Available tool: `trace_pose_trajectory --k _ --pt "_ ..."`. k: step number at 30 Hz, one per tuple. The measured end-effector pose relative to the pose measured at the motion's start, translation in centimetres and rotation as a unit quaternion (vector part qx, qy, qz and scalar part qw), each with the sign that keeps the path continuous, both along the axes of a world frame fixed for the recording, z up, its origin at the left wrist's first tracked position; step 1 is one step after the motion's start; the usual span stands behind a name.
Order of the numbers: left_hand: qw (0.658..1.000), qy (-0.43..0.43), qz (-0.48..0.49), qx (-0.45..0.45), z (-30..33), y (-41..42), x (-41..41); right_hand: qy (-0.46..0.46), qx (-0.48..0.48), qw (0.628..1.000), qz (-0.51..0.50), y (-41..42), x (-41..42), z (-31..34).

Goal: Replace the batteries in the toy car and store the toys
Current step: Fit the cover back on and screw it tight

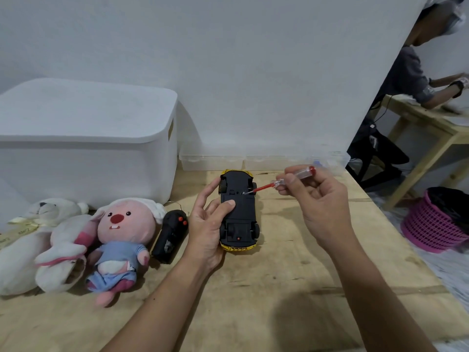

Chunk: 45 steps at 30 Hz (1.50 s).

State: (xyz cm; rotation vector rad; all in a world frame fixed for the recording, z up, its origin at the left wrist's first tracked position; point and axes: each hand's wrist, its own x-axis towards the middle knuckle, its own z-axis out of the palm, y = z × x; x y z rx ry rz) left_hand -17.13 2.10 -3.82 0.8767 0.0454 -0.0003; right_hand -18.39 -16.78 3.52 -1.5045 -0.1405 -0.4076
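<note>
A yellow toy car (243, 214) lies upside down on the wooden table, its black underside facing up. My left hand (206, 224) grips its left side, thumb pressed on the underside. My right hand (314, 199) holds a screwdriver (279, 182) with a clear handle and red shaft; its tip touches the underside near the far wheels. A black remote control (170, 236) with red buttons lies left of the car. A pink plush toy (119, 245) in blue clothes and a white plush toy (38, 240) lie at the left.
A large white lidded storage box (83, 138) stands at the back left against the wall. A clear plastic organiser case (253, 162) lies behind the car. A pink basket (436, 224) stands on the floor to the right; another person works at a far table (431, 120).
</note>
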Motion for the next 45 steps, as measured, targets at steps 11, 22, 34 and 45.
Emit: trace_pose_trajectory --k 11,22,34,45 --pt "1.0 -0.001 -0.001 -0.005 0.1 -0.1 0.0 -0.022 -0.025 0.999 -0.033 0.5 0.5 -0.9" --pt "1.0 0.002 -0.008 -0.004 0.0 0.0 -0.1 -0.03 -0.078 0.996 -0.035 0.4 0.4 -0.8" --pt "1.0 0.003 -0.004 0.007 0.2 -0.1 -0.2 -0.119 -0.22 0.968 -0.032 1.4 1.4 1.3" --pt "1.0 0.003 -0.014 0.001 0.3 0.0 -0.2 -0.174 -0.221 0.959 -0.02 2.4 1.6 1.5"
